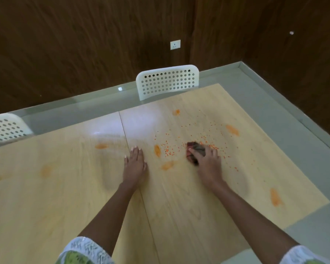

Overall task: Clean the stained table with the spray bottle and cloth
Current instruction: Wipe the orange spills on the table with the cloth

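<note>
The light wooden table (65, 187) carries several orange smears, one (157, 150) between my hands, and a scatter of small orange specks (179, 143). My right hand (208, 162) presses a dark bunched cloth (195, 151) onto the tabletop amid the specks. My left hand (134, 164) lies flat on the wood with fingers together, holding nothing. No spray bottle is in view.
A white perforated chair (168, 80) stands at the table's far edge, another (4, 128) at the far left. More smears lie at the right (275, 197) and far right (232, 129). Grey floor (284, 111) and dark wooden walls surround the table.
</note>
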